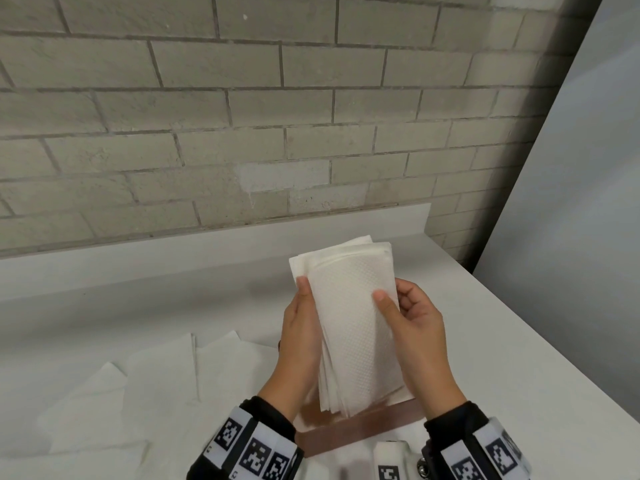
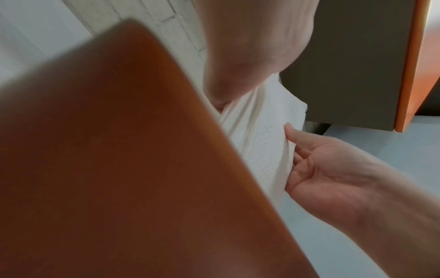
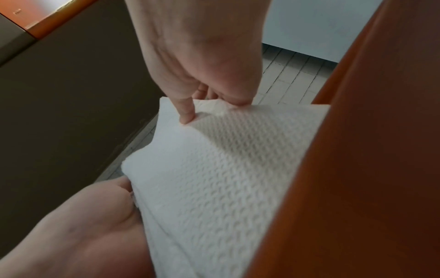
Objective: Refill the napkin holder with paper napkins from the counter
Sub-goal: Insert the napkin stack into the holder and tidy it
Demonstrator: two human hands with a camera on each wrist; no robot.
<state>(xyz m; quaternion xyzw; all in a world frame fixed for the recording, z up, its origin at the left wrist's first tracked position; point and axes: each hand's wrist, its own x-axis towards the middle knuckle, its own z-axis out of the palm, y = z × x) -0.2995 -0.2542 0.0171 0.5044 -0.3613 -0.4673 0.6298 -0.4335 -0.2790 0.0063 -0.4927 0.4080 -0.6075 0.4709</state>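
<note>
Several loose white napkins (image 1: 138, 386), too overlapped to count, lie on the white tabletop (image 1: 502, 358) at left. The left hand (image 1: 299, 336) and right hand (image 1: 415, 327) both grip one embossed napkin stack (image 1: 353, 320), standing in one brown holder (image 1: 363, 427).

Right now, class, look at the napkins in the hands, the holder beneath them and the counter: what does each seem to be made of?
Napkins: soft white paper, matte, with an embossed dimple pattern and thin layered edges.
Holder: probably wood or a wood-look board, with a smooth reddish-brown face; no grain is clear enough to be sure.
Counter: a smooth, plain white surface, perhaps laminate or a solid composite; the look leaves it open.
</note>
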